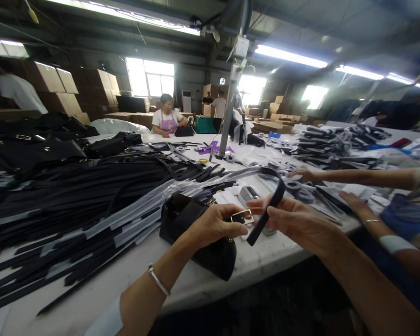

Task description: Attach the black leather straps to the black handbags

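Where the two hands nearly meet: one buckle [243, 218], one strap [279, 190], above the table's [262, 261] front edge.
Left hand [213, 226]: thumb and fingers pinched on the buckle.
Right hand [296, 221]: thumb and fingers closed on the strap.
Buckle: rectangular, gold-toned, shiny.
Strap: flat, black, arching over.
Handbag [215, 256]: one, black, under the left hand.
Loose straps [91, 191]: too many for me to count.

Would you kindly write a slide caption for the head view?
Left hand holding a metal buckle, right hand holding a black strap, a black bag lying on the white table.
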Demonstrator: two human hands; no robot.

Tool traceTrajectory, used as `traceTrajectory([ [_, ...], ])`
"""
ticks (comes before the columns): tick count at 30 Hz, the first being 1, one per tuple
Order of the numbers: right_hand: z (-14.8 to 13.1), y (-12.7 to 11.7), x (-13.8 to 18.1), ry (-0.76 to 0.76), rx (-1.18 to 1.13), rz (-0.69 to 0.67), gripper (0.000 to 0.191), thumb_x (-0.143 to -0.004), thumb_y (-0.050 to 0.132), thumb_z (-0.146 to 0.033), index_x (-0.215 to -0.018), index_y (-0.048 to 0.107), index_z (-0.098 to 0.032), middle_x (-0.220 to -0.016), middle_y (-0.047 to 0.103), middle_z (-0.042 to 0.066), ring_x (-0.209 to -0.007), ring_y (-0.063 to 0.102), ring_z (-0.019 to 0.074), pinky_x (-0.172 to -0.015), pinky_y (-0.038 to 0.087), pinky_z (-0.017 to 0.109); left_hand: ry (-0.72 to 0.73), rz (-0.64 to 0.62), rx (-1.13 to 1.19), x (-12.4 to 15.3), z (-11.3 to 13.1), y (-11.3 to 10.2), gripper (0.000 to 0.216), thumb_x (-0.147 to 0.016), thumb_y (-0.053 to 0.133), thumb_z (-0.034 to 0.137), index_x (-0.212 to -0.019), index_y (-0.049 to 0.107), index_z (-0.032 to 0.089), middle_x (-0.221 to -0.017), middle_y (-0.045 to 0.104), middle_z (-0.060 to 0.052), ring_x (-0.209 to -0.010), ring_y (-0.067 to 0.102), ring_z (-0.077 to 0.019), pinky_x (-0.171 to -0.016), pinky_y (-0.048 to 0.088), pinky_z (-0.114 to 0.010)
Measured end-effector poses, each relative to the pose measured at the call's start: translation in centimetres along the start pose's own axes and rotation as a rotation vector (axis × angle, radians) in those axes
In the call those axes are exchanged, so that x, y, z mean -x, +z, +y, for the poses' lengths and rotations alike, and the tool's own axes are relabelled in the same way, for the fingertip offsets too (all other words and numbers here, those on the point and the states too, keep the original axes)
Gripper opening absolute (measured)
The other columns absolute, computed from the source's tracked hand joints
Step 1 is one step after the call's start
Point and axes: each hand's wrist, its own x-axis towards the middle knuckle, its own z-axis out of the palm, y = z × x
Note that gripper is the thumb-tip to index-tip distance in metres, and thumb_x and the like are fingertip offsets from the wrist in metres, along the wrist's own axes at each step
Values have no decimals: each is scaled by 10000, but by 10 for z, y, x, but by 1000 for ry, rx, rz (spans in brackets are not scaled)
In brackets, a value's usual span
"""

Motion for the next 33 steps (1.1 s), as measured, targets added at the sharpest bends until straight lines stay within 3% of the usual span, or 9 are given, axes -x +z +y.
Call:
traceTrajectory([
  [3,13,4,-1,32,28,-27,241,-721,818,-336,-889,736,-185,-1002,738,90,-904,692,260,-804,558,421,13,38,-41,-9,-4,0,433,-617,834,392,-849,544,170,-596,544,76,-466,468,-69,-458,378,-191],
  [6,22,6,-8,-28,71,85,273,-700,834,-359,-851,735,-154,-847,746,74,-764,700,211,-736,581,356,16,2,-185,-15,-1,0,418,-654,810,400,-840,500,189,-611,548,79,-483,481,-75,-451,365,-184],
  [9,27,3,-18,-103,129,230,300,-644,871,-356,-771,714,-133,-739,726,50,-632,678,164,-611,586,272,38,-147,-266,-14,5,-4,368,-667,816,302,-904,564,177,-770,622,33,-657,574,-108,-576,433,-205],
  [12,27,-4,-24,-129,50,280,289,-623,887,-310,-738,689,-133,-685,704,24,-554,654,132,-518,578,217,34,-293,-141,-8,6,-16,343,-796,715,275,-1101,594,172,-1000,677,-54,-942,629,-180,-810,473,-284],
  [15,27,-13,-29,-79,-162,300,264,-595,899,-210,-711,675,-131,-660,695,13,-528,643,115,-486,581,187,34,-135,1,0,-3,-36,415,-860,650,302,-1238,547,165,-1150,660,-119,-1075,617,-218,-917,452,-345],
  [20,37,-27,-37,-13,-397,315,203,-664,820,-57,-678,637,-144,-634,686,0,-488,635,99,-479,590,158,19,198,5,16,-16,-54,343,-838,669,325,-1107,616,120,-1007,696,-116,-905,662,-204,-798,492,-321],
  [24,44,-26,-38,-5,-458,291,185,-718,767,-25,-718,639,-158,-710,714,0,-560,679,112,-552,623,180,58,267,-170,30,-14,-26,222,-849,629,233,-1050,662,145,-967,716,-88,-916,657,-218,-830,483,-331],
  [29,46,-5,-27,-9,-531,299,177,-713,780,-28,-752,672,-164,-798,741,-2,-694,714,125,-653,628,180,300,397,-451,34,-20,27,376,-861,613,191,-1235,628,223,-1255,644,-91,-1180,557,-276,-1039,381,-390],
  [33,54,21,-15,64,-669,355,220,-626,868,-85,-765,709,-147,-794,754,6,-697,706,102,-720,607,158,432,490,-456,31,-39,51,446,-903,565,229,-1349,544,215,-1405,537,-117,-1309,455,-292,-1109,309,-431],
])
